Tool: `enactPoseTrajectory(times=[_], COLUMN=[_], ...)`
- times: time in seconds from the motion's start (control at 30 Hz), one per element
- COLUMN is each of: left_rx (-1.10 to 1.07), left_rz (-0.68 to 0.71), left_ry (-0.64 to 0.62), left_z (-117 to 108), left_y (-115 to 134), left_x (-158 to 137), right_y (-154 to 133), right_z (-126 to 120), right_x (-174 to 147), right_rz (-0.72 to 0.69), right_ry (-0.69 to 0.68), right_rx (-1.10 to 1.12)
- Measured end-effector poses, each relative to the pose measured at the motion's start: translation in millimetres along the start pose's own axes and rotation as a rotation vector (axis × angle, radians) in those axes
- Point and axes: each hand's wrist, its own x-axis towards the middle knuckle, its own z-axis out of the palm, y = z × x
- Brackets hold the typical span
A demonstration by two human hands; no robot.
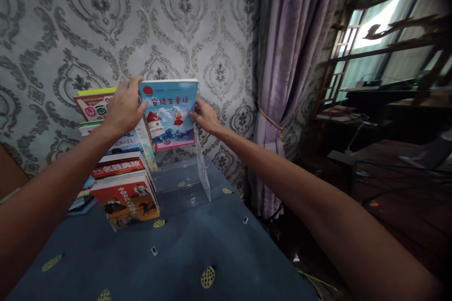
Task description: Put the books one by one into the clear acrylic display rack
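Step in hand (judged): you look to be seating the blue book (173,115) in the far tier of the clear rack (202,169). Your left hand (127,106) grips its left edge; your right hand (205,115) pinches its right edge. The book stands roughly upright between them (cannot tell whether its bottom rests on the rack). Next move probably calls for level lowering, then release, sparing the stacked books (116,167) just left and nearer.

room on lower rack tiers (181,196); books (120,168) block left, clear panel (203,167) right
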Motion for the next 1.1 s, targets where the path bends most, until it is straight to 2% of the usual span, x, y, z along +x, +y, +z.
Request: enactPoseTrajectory(times=[0.13, 0.27, 0.4, 0.53, 0.67, 0.87, 1.1], left_rx=[0.113, 0.203, 0.241, 0.260, 0.280, 0.287, 0.266], left_rz=[0.039, 0.035, 0.075, 0.091, 0.108, 0.121, 0.169], left_ry=[-0.029, -0.047, -0.062, -0.098, -0.065, -0.208, -0.280], left_z=[1.4, -1.5, -5.1, -4.6, -0.1, 8.3, 15.2], left_y=[4.6, 6.8, 4.8, -1.9, -12.9, -22.6, -17.3], left_x=[0.1, -1.3, 3.7, 13.1, 20.9, 28.8, 28.7], right_y=[7.0, 10.5, 11.9, 9.4, 2.1, -3.0, -3.8], right_z=[-1.1, 2.0, 9.2, 14.5, 16.7, 20.8, 33.2], right_x=[-0.6, -1.5, 1.2, 5.9, 7.8, 5.4, 7.3], right_rz=[0.001, 0.025, 0.071, 0.196, 0.209, 0.229, 0.278], right_ry=[-0.029, -0.013, -0.031, 0.040, -0.025, -0.018, 0.002], right_rx=[-0.184, -0.225, -0.095, 0.110, 0.343, 0.398, 0.438])
